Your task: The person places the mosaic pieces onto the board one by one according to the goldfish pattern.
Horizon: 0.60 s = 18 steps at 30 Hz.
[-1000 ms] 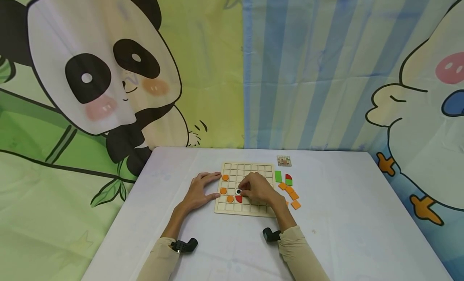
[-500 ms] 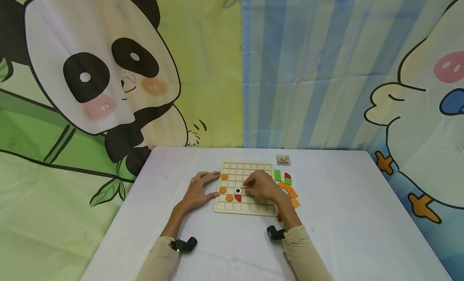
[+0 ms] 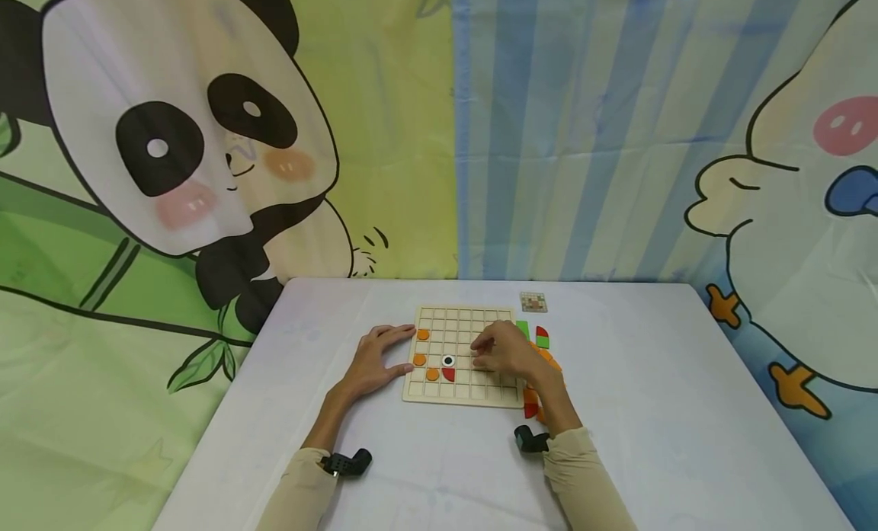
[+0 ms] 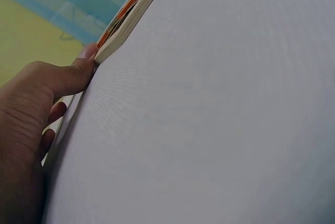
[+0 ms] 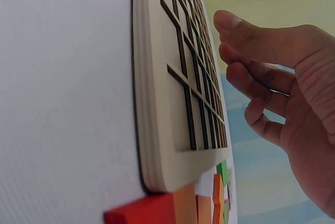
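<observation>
A pale wooden grid board [image 3: 466, 391] lies on the white table. My left hand [image 3: 373, 361] rests against its left edge, thumb and fingers spread; in the left wrist view the thumb [image 4: 78, 72] touches the board's corner. Orange discs [image 3: 423, 334] sit in cells on the left side. A round white piece with a black centre [image 3: 448, 361] lies just above a red rounded piece [image 3: 449, 375] on the grid. My right hand [image 3: 506, 350] hovers over the board's right part, fingers loosely bent; the right wrist view shows nothing between thumb and fingertips.
Right of the board are orange square tiles [image 3: 551, 358], a green piece [image 3: 523, 327], a red piece above a green one [image 3: 543, 337], and red pieces [image 3: 530, 411] by the near right corner. A small patterned card [image 3: 533, 302] lies behind them.
My right hand has withdrawn to the right from the black-and-white round piece, which now shows fully in its cell. The left hand stays at the board's edge.
</observation>
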### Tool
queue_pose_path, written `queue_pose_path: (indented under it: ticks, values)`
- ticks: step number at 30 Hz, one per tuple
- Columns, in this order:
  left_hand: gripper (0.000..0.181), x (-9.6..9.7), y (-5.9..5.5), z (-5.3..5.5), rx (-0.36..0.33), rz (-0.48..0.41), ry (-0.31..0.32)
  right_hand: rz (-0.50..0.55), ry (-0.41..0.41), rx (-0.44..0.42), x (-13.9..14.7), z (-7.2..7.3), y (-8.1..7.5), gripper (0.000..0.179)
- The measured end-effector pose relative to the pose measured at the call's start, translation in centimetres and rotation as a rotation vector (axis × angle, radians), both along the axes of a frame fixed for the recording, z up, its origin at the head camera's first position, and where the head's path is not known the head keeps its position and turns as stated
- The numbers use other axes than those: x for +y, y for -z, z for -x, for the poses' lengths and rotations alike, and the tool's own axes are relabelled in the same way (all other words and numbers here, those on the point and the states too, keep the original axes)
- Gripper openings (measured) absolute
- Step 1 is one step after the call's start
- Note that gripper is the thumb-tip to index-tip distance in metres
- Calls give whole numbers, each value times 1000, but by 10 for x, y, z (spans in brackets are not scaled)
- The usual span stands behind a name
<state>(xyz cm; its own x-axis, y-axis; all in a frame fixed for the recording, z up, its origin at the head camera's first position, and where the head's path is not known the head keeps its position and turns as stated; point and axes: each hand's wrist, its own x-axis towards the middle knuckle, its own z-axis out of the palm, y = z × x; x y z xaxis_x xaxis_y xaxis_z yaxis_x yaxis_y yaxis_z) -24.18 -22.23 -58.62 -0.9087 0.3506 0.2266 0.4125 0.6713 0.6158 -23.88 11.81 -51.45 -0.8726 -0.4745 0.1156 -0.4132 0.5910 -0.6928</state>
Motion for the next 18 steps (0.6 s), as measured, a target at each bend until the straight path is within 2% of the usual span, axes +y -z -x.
queue_pose_path:
  ticks: [7, 10, 18]
  values:
    - [76, -1, 1, 1, 6, 1, -2, 6, -15, 14, 12, -1, -2, 23]
    - [76, -1, 0, 1, 14, -4, 6, 6, -3, -5, 20, -1, -2, 23]
    - [75, -2, 0, 0, 7, -9, 9, -29, 40, 10, 40, -5, -3, 26]
